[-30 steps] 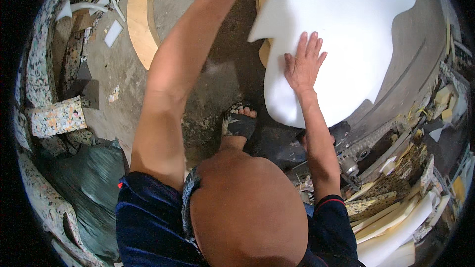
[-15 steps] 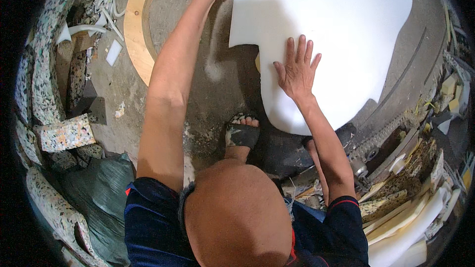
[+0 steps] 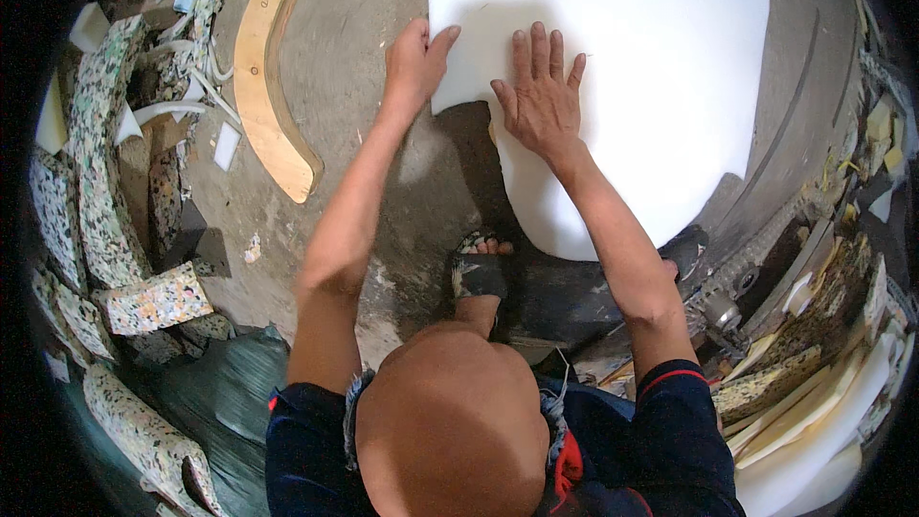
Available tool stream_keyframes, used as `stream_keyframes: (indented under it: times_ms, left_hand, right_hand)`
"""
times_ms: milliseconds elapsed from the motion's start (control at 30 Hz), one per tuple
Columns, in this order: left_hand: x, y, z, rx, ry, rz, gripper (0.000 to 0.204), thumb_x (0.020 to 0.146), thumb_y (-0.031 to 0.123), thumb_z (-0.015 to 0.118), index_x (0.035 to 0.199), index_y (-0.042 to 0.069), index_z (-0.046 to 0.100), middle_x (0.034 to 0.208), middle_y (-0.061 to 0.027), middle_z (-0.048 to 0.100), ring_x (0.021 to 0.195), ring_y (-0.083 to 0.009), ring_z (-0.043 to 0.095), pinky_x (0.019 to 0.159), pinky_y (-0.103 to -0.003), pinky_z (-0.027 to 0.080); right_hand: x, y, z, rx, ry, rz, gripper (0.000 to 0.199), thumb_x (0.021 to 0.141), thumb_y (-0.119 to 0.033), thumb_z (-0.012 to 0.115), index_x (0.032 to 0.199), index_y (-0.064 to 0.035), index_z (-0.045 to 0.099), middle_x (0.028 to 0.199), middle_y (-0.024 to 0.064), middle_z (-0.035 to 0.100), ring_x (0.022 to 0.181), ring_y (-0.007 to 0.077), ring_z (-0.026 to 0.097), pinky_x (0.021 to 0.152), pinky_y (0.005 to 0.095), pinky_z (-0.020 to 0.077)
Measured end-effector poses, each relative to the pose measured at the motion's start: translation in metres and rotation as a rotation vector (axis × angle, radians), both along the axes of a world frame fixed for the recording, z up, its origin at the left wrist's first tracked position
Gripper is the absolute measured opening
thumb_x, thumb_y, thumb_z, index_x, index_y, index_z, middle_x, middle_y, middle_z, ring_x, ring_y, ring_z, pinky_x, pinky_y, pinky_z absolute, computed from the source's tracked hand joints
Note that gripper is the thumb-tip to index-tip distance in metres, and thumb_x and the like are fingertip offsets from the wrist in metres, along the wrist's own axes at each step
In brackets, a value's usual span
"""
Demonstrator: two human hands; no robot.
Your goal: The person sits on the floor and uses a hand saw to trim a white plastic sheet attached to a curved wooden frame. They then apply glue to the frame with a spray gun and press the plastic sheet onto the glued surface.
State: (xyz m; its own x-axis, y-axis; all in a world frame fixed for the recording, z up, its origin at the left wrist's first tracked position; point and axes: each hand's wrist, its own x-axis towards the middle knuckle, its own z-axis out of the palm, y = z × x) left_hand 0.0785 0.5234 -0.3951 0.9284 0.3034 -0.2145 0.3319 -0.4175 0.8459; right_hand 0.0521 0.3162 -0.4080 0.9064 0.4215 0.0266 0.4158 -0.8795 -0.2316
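A dark navy short-sleeved shirt is worn, its right sleeve edged by a thin red band near the hem, and a patch of red fabric is seen at the right shoulder beside the neck. Both forearms are left bare below the sleeves, with the left hand and right hand ungloved. A dark open-toed sandal with a frayed grey strap is worn on the one visible foot.

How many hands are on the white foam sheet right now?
2. The left hand grips the white foam sheet at its left edge, thumb on top. The right hand lies flat on it, fingers spread, just beside the left. No other hands in view.
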Motion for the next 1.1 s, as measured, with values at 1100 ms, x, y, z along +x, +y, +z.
stream_keyframes:
  times_ms: [1100]
  left_hand:
    - [-0.026, 0.018, -0.095, -0.581, -0.026, 0.235, 0.030, 0.103, 0.027, 0.057, 0.113, -0.001, 0.062, 0.103, -0.0095, 0.067, 0.089, -0.0153, 0.061, 0.077, -0.034, 0.052]
  right_hand:
    - [0.058, 0.085, -0.008, 0.185, -0.012, -0.037, 0.077, 0.095, -0.058, 0.051, 0.151, -0.0065, 0.042, 0.161, 0.0213, 0.029, 0.151, 0.0389, 0.019, 0.118, 0.0677, 0.0097]
